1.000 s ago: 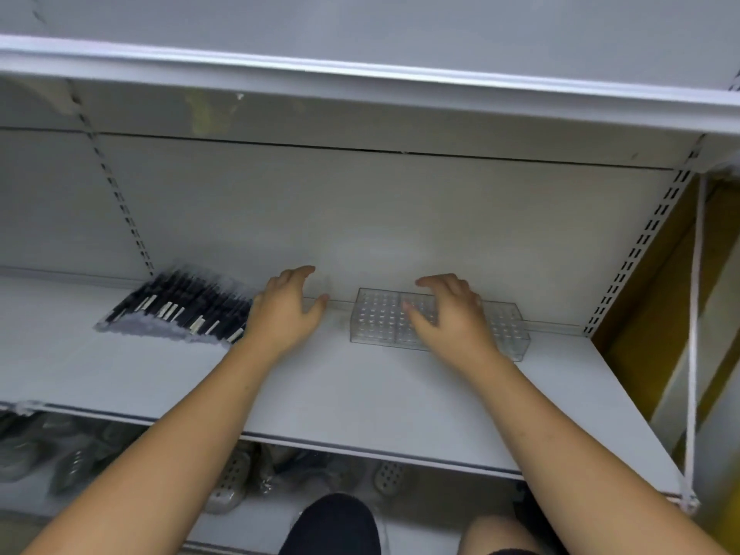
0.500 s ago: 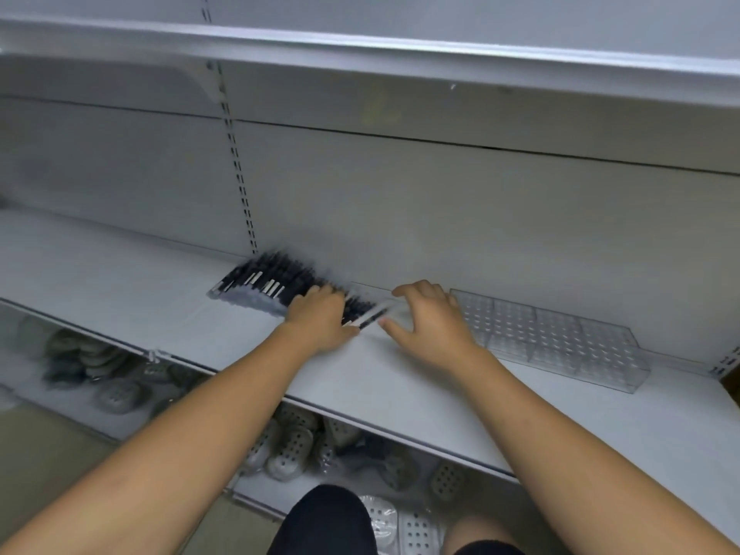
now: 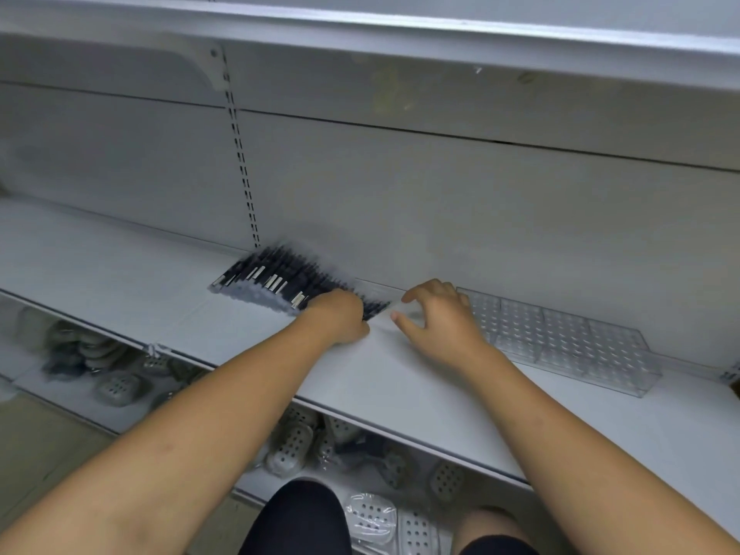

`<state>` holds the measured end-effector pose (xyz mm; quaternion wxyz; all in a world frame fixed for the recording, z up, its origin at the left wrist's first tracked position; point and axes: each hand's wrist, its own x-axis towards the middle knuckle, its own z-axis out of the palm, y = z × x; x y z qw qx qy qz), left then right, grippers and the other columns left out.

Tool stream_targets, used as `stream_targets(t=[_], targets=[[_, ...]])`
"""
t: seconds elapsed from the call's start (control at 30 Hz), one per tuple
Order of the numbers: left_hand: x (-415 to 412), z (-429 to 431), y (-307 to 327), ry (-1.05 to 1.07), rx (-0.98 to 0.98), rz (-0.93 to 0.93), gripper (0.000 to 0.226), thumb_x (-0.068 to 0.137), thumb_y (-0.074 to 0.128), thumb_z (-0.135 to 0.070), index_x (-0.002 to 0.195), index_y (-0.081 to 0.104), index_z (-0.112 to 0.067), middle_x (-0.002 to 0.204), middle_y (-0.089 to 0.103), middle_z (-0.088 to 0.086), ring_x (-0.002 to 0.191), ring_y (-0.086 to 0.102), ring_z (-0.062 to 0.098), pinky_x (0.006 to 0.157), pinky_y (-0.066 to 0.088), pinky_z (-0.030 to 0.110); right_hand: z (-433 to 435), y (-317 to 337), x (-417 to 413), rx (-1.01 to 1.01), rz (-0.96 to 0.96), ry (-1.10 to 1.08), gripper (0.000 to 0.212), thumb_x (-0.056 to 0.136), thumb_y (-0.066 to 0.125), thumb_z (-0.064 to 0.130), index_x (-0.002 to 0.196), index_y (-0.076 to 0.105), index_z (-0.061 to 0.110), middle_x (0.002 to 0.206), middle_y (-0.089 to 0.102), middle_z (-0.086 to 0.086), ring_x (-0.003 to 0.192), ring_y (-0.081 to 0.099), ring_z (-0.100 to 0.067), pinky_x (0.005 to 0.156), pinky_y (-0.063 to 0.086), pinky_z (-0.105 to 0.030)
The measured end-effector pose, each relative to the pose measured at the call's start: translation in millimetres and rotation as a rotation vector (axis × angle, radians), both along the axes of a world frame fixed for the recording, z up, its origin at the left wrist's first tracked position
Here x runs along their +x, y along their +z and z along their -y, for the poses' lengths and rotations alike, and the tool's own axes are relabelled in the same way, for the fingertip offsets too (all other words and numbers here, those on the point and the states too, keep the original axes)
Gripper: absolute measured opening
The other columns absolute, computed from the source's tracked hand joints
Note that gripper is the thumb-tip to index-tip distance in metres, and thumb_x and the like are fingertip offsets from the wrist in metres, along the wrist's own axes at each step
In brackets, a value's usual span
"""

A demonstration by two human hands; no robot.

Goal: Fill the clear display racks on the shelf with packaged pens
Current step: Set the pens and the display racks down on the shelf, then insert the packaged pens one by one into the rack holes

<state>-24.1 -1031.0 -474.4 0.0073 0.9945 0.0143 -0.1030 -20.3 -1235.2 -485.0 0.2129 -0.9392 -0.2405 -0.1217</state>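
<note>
A pile of packaged black pens (image 3: 272,276) lies in clear wrappers on the white shelf (image 3: 400,398), against the back panel. My left hand (image 3: 340,318) is curled into a fist over the pile's right end, gripping some pens whose dark tips stick out to its right. My right hand (image 3: 438,320) hovers just right of those tips, thumb and forefinger spread around a blurred clear wrapper end; I cannot tell if they touch it. The clear display rack (image 3: 560,342), a long perforated tray with dividers, sits to the right of that hand and holds nothing.
An upper shelf (image 3: 400,32) overhangs the working space. A slotted upright (image 3: 240,154) runs down the back panel behind the pens. Below the shelf's front edge, several bagged grey perforated shoes (image 3: 292,446) lie on a lower shelf. My knees show at the bottom.
My view swung left, from the rack to the pens. Both hands left the rack area; the left closed over the pile's right end, and the right followed to the pen tips.
</note>
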Motion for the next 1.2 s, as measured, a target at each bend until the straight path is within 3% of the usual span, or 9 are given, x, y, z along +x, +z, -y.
stream_targets(t=[0.1, 0.27, 0.43, 0.57, 0.7, 0.77, 0.9, 1.07, 1.2], targets=[[-1.4, 8.7, 0.5, 0.031, 0.134, 0.01, 0.034, 0.1, 0.048, -0.025, 0.126, 0.066, -0.012, 0.127, 0.067, 0.009, 0.112, 0.066, 0.031, 0.082, 0.046, 0.036, 5.8, -0.8, -0.9, 0.006, 0.011, 0.002, 0.03, 0.096, 0.063, 0.049, 0.115, 0.068, 0.027, 0.126, 0.061, 0.002, 0.124, 0.049, -0.022, 0.109, 0.032, -0.04], [-3.6, 12.9, -1.9, 0.027, 0.266, 0.036, 0.032, 0.097, 0.055, -0.008, 0.126, 0.067, -0.013, 0.127, 0.069, 0.007, 0.114, 0.068, 0.028, 0.079, 0.043, 0.035, 17.7, 0.4, -2.2, 0.053, 0.063, 0.008, 0.017, 0.096, 0.065, 0.043, 0.103, 0.071, 0.029, 0.115, 0.063, 0.007, 0.118, 0.05, -0.019, 0.099, 0.027, -0.03], [-9.7, 5.3, -3.7, 0.053, 0.158, 0.185, 0.031, 0.099, 0.052, -0.009, 0.129, 0.058, -0.009, 0.123, 0.069, 0.008, 0.11, 0.068, 0.031, 0.076, 0.043, 0.034, 33.5, 0.5, -3.5, 0.16, 0.13, -0.003, 0.006, 0.095, 0.069, 0.034, 0.093, 0.072, 0.029, 0.105, 0.065, 0.008, 0.109, 0.054, -0.018, 0.093, 0.026, -0.03], [-8.3, 2.2, 0.0, 0.017, -0.156, 0.417, 0.019, 0.106, 0.048, -0.027, 0.115, 0.053, -0.011, 0.108, 0.07, 0.015, 0.099, 0.067, 0.039, 0.075, 0.045, 0.039, 46.6, -0.1, 1.3, 0.337, 0.177, -0.024, 0.008, 0.093, 0.066, 0.028, 0.087, 0.07, 0.026, 0.093, 0.065, 0.009, 0.097, 0.058, -0.018, 0.089, 0.035, -0.036], [4.4, 31.4, 2.5, 0.02, -0.975, 0.388, 0.017, 0.108, 0.05, -0.03, 0.101, 0.054, -0.015, 0.077, 0.059, 0.005, 0.067, 0.06, 0.026, 0.058, 0.045, 0.032, 52.8, 10.3, 3.0, 0.717, 0.094, -0.042, 0.011, 0.094, 0.067, 0.014, 0.087, 0.071, 0.02, 0.083, 0.068, 0.006, 0.079, 0.062, -0.01, 0.074, 0.048, -0.028], [9.3, 54.0, 4.4, 0.026, -1.21, 0.36, 0.013, 0.109, 0.049, -0.027, 0.1, 0.055, -0.019, 0.073, 0.053, 0.002, 0.055, 0.054, 0.021, 0.049, 0.043, 0.029, 51.2, 17.8, 3.8, 0.868, -0.004, -0.073, 0.012, 0.094, 0.066, 0.018, 0.088, 0.071, 0.027, 0.081, 0.071, 0.006, 0.075, 0.066, -0.014, 0.069, 0.053, -0.031], [11.4, 91.6, 1.8, -0.007, -1.454, 0.295, 0.016, 0.11, 0.049, -0.026, 0.101, 0.058, -0.016, 0.064, 0.043, -0.005, 0.048, 0.037, 0.012, 0.043, 0.028, 0.022, 52.0, 30.0, 12.4, 0.929, -0.135, -0.083, 0.012, 0.094, 0.064, 0.022, 0.097, 0.071, 0.03, 0.091, 0.075, 0.002, 0.076, 0.072, -0.027, 0.069, 0.059, -0.042], [17.7, 113.6, -6.3, -0.041, -1.567, 0.217, 0.025, 0.11, 0.05, -0.034, 0.102, 0.059, -0.012, 0.063, 0.037, -0.007, 0.051, 0.031, 0.009, 0.041, 0.025, 0.019, 56.5, 38.4, 30.5, 0.897, -0.208, -0.076, 0.023, 0.1, 0.064, 0.022, 0.121, 0.068, 0.015, 0.102, 0.074, -0.003, 0.075, 0.075, -0.012, 0.074, 0.059, -0.032], [22.6, 113.5, -15.0, -0.079, -1.595, 0.194, 0.029, 0.11, 0.049, -0.036, 0.1, 0.067, -0.016, 0.066, 0.033, -0.003, 0.05, 0.027, 0.009, 0.042, 0.024, 0.02, 55.8, 32.5, 35.0, 0.943, -0.214, -0.034, 0.008, 0.099, 0.066, 0.014, 0.104, 0.072, 0.018, 0.095, 0.074, -0.005, 0.083, 0.075, -0.019, 0.072, 0.06, -0.025]])
